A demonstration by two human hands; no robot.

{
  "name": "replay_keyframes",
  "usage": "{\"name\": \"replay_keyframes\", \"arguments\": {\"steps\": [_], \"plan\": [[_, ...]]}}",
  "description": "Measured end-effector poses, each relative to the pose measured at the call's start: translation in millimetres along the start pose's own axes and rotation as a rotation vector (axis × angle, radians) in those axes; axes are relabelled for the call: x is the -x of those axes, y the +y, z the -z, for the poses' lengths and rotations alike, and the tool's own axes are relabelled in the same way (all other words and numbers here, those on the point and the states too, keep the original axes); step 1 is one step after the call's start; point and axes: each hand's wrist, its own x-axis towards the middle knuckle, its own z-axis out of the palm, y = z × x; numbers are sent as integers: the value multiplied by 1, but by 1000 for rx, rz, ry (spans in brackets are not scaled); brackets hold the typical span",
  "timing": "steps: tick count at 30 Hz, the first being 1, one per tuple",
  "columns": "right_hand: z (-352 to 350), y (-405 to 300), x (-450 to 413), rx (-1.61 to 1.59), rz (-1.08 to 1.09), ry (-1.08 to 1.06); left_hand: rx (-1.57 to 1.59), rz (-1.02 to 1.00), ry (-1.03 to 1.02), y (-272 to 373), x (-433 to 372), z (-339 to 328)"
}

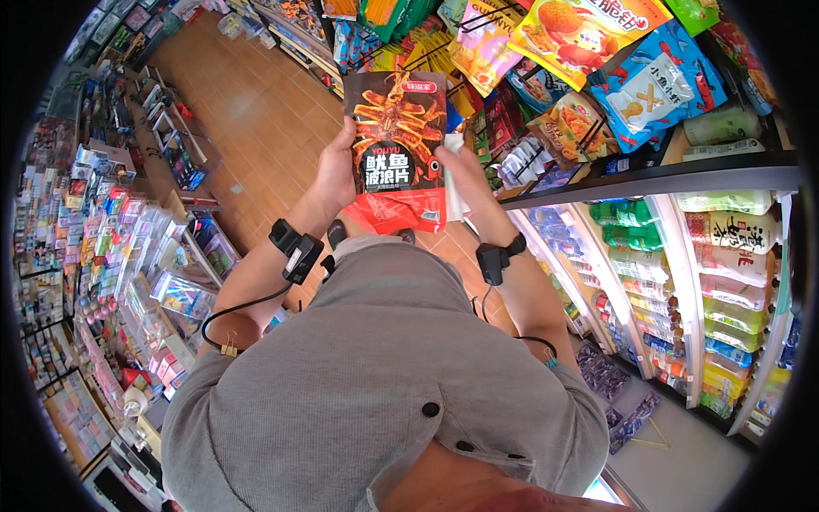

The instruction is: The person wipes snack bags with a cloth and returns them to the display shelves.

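A black and red snack packet [400,153], printed with a picture of grilled squid and bearing writing, is held upright in front of me. My left hand [339,166] grips its left edge, thumb on the front and fingers hidden behind. On the opposite edge my right hand [469,179] has its thumb against the packet's front. A flat white piece [453,192], perhaps paper or cloth, shows between the right hand and the packet; how it is held is hidden. Each forearm wears a black strapped device, the left [297,249] with a cable.
Ahead to the right, snack bags [588,38] hang from black metal hooks. Below them stands a lit drinks cooler [678,294] with rows of bottles. Shelves of small packaged goods [109,211] line the left side. A tiled floor [237,96] runs between.
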Motion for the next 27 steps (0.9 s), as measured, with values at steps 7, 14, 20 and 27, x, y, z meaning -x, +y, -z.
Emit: {"name": "replay_keyframes", "arguments": {"steps": [7,14,20,27], "plan": [[-7,0,-1,-159,18,-61,-216,63,66,-15,-6,1],[-1,-1,-11,-228,73,37,-652,282,-67,-30,15,27],[4,6,-21,-165,63,80,-872,234,-120,-6,17,42],[2,9,-27,-134,46,43,-1070,306,-134,8,14,54]]}}
